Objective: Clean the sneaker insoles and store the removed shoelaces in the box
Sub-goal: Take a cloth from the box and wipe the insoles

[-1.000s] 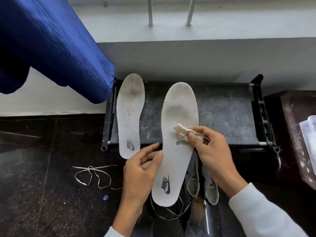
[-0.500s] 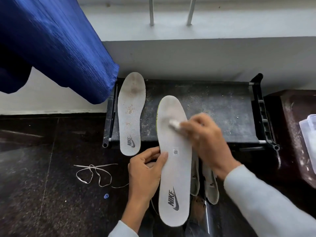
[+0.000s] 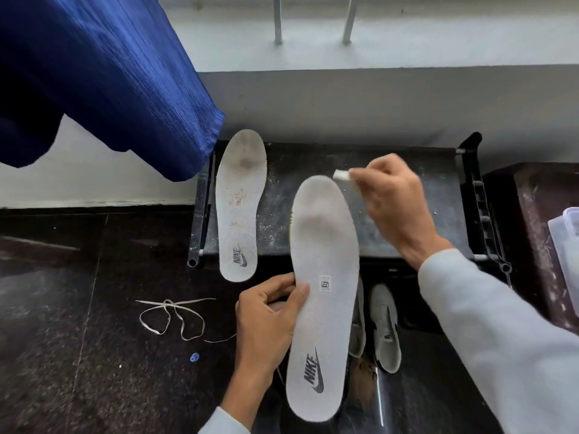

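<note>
White fabric insole with a grey logo (image 3: 324, 292) sits at centre, likely mid-cleaning. The left hand (image 3: 266, 317) grips its edge, thumb on top. At one o'clock the right hand (image 3: 394, 202) pinches a small white wipe (image 3: 341, 176) just beside the toe end. A stained second insole (image 3: 239, 205) lies at eleven o'clock on the black rack (image 3: 407, 170), seemingly uncleaned. The flat white shoelace (image 3: 170, 317) lies at eight o'clock on the floor, not yet in the clear plastic box (image 3: 567, 245) at three o'clock.

"NIKE" is printed on both insoles' heels (image 3: 313, 372) (image 3: 239, 256).
</note>
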The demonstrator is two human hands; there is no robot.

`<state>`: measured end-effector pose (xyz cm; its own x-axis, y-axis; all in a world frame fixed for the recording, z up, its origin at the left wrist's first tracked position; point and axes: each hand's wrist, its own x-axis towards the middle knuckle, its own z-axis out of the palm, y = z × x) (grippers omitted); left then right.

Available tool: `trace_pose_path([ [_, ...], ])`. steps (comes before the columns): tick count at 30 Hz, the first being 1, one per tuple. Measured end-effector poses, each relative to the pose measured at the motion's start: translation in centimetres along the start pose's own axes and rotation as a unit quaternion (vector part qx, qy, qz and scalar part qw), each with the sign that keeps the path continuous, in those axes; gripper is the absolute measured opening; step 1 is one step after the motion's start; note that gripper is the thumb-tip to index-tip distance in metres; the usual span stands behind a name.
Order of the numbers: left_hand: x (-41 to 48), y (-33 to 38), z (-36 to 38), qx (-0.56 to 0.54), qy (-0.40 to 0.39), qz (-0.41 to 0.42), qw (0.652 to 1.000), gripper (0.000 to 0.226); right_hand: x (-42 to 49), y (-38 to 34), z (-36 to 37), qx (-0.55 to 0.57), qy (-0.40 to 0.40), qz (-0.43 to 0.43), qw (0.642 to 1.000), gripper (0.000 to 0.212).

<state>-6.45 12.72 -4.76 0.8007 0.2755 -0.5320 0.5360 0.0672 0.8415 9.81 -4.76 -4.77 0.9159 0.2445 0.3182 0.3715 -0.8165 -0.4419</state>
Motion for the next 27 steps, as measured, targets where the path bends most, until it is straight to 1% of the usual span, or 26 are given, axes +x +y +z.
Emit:
trace_pose_path([
  [1, 0.1, 0.0, 0.0, 0.002, 0.001, 0.000, 1.000, 0.013, 0.4, -0.1, -0.3, 0.008, 0.033, 0.018, 0.999, 0.013],
  [2, 0.2, -0.1, -0.1, 0.004, 0.004, 0.000, 1.000, 0.013, 0.3, -0.9, -1.0, 0.022, 0.046, 0.016, 0.999, 0.013],
  [3, 0.4, -0.1, -0.1, 0.003, 0.009, 0.000, 1.000, 0.013, -0.4, -2.0, -1.7, 0.039, 0.048, 0.002, 0.998, 0.013],
  [4, 0.7, -0.1, -0.1, 0.000, 0.017, -0.001, 1.000, 0.014, -1.6, -3.5, -2.6, 0.061, 0.034, -0.026, 0.997, 0.014],
  [5, 0.9, -0.1, -0.1, -0.005, 0.028, -0.002, 1.000, 0.014, -3.3, -4.8, -3.2, 0.091, 0.014, -0.055, 0.994, 0.014],
  [7, 1.5, 0.0, 0.0, -0.014, 0.044, -0.005, 0.999, 0.016, -7.0, -6.8, -4.0, 0.139, -0.066, -0.118, 0.981, 0.018],
  [9, 2.0, 0.2, 0.0, -0.024, 0.045, -0.003, 0.999, 0.015, -9.5, -7.1, -3.4, 0.148, -0.144, -0.169, 0.964, 0.018],
  [10, 2.2, 0.3, 0.0, -0.023, 0.045, 0.001, 0.999, 0.015, -9.7, -6.6, -2.8, 0.136, -0.162, -0.182, 0.960, 0.018],
  [11, 2.4, 0.3, 0.0, -0.016, 0.045, 0.008, 0.999, 0.015, -9.1, -5.6, -2.1, 0.122, -0.165, -0.170, 0.964, 0.025],
  [12, 2.6, 0.3, 0.0, -0.005, 0.042, 0.015, 0.999, 0.015, -8.0, -4.5, -1.4, 0.106, -0.146, -0.134, 0.974, 0.028],
  [14, 2.6, 0.4, 0.1, 0.002, 0.036, 0.017, 0.999, 0.016, -5.4, -2.5, -0.3, 0.063, -0.059, -0.046, 0.995, 0.018],
  [15, 2.6, 0.5, 0.1, -0.003, 0.033, 0.016, 0.999, 0.016, -3.9, -1.8, -0.2, 0.046, -0.022, -0.010, 0.999, 0.012],
  [16, 2.7, 0.6, 0.2, -0.005, 0.032, 0.017, 0.999, 0.016, -2.8, -1.5, -0.2, 0.041, 0.006, 0.015, 0.999, 0.010],
  [17, 2.7, 0.6, 0.2, -0.007, 0.032, 0.019, 0.999, 0.018, -2.2, -1.6, -0.4, 0.044, 0.021, 0.023, 0.999, 0.011],
  [18, 2.8, 0.7, 0.3, -0.011, 0.034, 0.020, 0.999, 0.018, -2.0, -2.0, -0.9, 0.050, 0.018, 0.015, 0.998, 0.012],
  [19, 2.9, 0.8, 0.3, -0.016, 0.036, 0.020, 0.999, 0.017, -2.3, -2.7, -1.3, 0.061, -0.003, -0.003, 0.998, 0.012],
  [21, 3.3, 1.0, 0.4, -0.022, 0.045, 0.014, 0.999, 0.015, -4.7, -4.4, -2.3, 0.088, -0.100, -0.045, 0.990, 0.016],
  [22, 3.6, 1.1, 0.5, -0.021, 0.054, 0.012, 0.998, 0.017, -6.5, -5.3, -2.7, 0.105, -0.160, -0.065, 0.979, 0.020],
  [24, 4.0, 1.3, 0.7, -0.017, 0.066, 0.014, 0.998, 0.018, -10.6, -7.3, -3.7, 0.144, -0.276, -0.088, 0.946, 0.027],
  [26, 4.4, 1.5, 0.7, -0.015, 0.067, 0.017, 0.997, 0.021, -13.3, -8.7, -4.7, 0.157, -0.348, -0.123, 0.916, 0.029],
  [27, 4.6, 1.5, 0.7, -0.008, 0.066, 0.023, 0.997, 0.023, -13.7, -9.1, -5.3, 0.155, -0.360, -0.127, 0.911, 0.027],
])
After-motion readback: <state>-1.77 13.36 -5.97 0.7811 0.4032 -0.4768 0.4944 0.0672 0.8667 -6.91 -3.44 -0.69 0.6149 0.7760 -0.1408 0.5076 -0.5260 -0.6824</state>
